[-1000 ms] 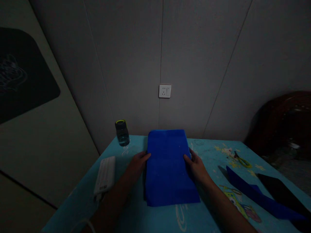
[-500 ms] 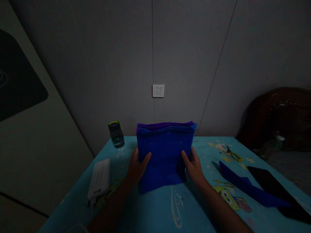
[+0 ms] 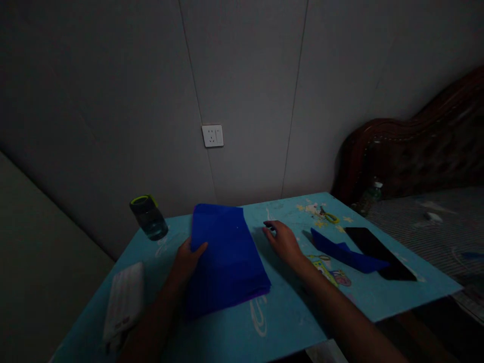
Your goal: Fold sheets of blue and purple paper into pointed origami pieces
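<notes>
A stack of blue sheets [image 3: 227, 252], with a thin purple edge showing, leans low over the table in front of me. My left hand [image 3: 188, 258] grips its left side, thumb on the front face and fingers hidden behind. To the right of the stack, my right hand [image 3: 280, 239] is apart from it, fingers loosely curved and holding nothing. Further right, a folded blue paper boat [image 3: 344, 253] rests partly over a black flat object [image 3: 378, 252].
The blue patterned table [image 3: 287, 322] also bears a white power bank [image 3: 124, 297] at left, a dark bottle [image 3: 151, 219] at back left and yellow-handled scissors [image 3: 329, 217] at back right. A wall socket [image 3: 213, 136] is behind; a bed headboard [image 3: 408, 146] stands at right.
My right hand has let go of the stack and moved away to its right. The stack has tilted down from upright, still in my left hand. The view has turned to the right.
</notes>
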`<state>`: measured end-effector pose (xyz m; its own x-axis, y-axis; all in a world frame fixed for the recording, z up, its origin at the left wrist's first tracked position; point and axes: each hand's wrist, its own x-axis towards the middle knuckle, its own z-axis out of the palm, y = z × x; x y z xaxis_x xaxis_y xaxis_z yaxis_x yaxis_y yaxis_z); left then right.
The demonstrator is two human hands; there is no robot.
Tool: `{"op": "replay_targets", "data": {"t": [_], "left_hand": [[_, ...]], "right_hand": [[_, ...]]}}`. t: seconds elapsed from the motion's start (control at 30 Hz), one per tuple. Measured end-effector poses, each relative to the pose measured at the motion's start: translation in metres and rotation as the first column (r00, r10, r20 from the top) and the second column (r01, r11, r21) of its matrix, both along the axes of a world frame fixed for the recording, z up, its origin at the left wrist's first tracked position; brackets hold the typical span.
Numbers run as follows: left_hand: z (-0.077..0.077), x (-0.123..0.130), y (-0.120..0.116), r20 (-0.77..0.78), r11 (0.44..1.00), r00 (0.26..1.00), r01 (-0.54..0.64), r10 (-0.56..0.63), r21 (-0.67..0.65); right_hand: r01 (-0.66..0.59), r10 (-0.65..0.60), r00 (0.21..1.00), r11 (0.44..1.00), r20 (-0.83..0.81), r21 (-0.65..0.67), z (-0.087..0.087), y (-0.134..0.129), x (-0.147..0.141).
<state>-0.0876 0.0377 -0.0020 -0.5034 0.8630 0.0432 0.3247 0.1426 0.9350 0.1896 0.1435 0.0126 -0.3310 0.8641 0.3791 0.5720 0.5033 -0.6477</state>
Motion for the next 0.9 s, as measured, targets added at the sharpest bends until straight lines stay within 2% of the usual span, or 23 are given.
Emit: {"op": "replay_targets", "data": {"t": [0.17, 0.23, 0.27, 0.33, 0.4, 0.47, 0.53, 0.6, 0.63, 0.67, 0.73, 0.83, 0.9], "left_hand": [[-0.019, -0.014, 0.008, -0.156, 0.997, 0.984, -0.080, 0.081, 0.013], [-0.023, -0.016, 0.010, -0.302, 0.990, 0.943, -0.132, 0.138, 0.039], [-0.025, -0.016, 0.011, -0.398, 0.987, 0.903, -0.148, 0.161, 0.063], [-0.025, -0.013, 0.011, -0.577, 0.982, 0.795, -0.141, 0.187, 0.124], [-0.022, -0.005, 0.008, -0.676, 0.987, 0.724, -0.042, 0.137, 0.155], [-0.017, 0.007, 0.002, -0.713, 0.981, 0.700, 0.166, -0.048, 0.097], [-0.014, 0.020, -0.005, -0.706, 0.921, 0.642, 0.387, -0.299, -0.038], [-0.015, 0.031, -0.012, -0.691, 0.875, 0.586, 0.462, -0.424, -0.145], [-0.016, 0.034, -0.014, -0.680, 0.859, 0.569, 0.478, -0.463, -0.185], [-0.018, 0.036, -0.016, -0.668, 0.849, 0.564, 0.486, -0.485, -0.206], [-0.021, 0.037, -0.018, -0.639, 0.844, 0.587, 0.497, -0.497, -0.200], [-0.021, 0.037, -0.018, -0.555, 0.874, 0.701, 0.474, -0.448, -0.106], [-0.016, 0.040, -0.018, -0.450, 0.903, 0.800, 0.428, -0.396, -0.034]], "right_hand": [[0.152, -0.172, 0.945, 0.984, 0.279, 0.090, 0.016, -0.007, 0.090], [0.227, -0.316, 0.738, 0.948, 0.596, 0.222, 0.015, -0.013, 0.127], [0.246, -0.362, 0.637, 0.932, 0.681, 0.265, 0.013, -0.016, 0.143], [0.226, -0.356, 0.521, 0.934, 0.776, 0.277, 0.009, -0.021, 0.165], [0.207, -0.318, 0.478, 0.947, 0.819, 0.248, 0.007, -0.023, 0.173], [0.186, -0.285, 0.482, 0.957, 0.828, 0.221, 0.010, -0.025, 0.167], [0.166, -0.258, 0.534, 0.966, 0.805, 0.200, 0.018, -0.025, 0.148], [0.135, -0.221, 0.635, 0.975, 0.740, 0.176, 0.027, -0.026, 0.118], [0.078, -0.181, 0.691, 0.981, 0.700, 0.177, 0.030, -0.026, 0.100], [0.001, -0.131, 0.743, 0.981, 0.656, 0.195, 0.032, -0.026, 0.082], [-0.199, 0.002, 0.808, 0.942, 0.590, 0.269, 0.031, -0.026, 0.045], [-0.379, 0.125, 0.820, 0.850, 0.558, 0.365, 0.022, -0.029, -0.005], [-0.420, 0.156, 0.833, 0.802, 0.531, 0.424, 0.012, -0.033, -0.032]]}}
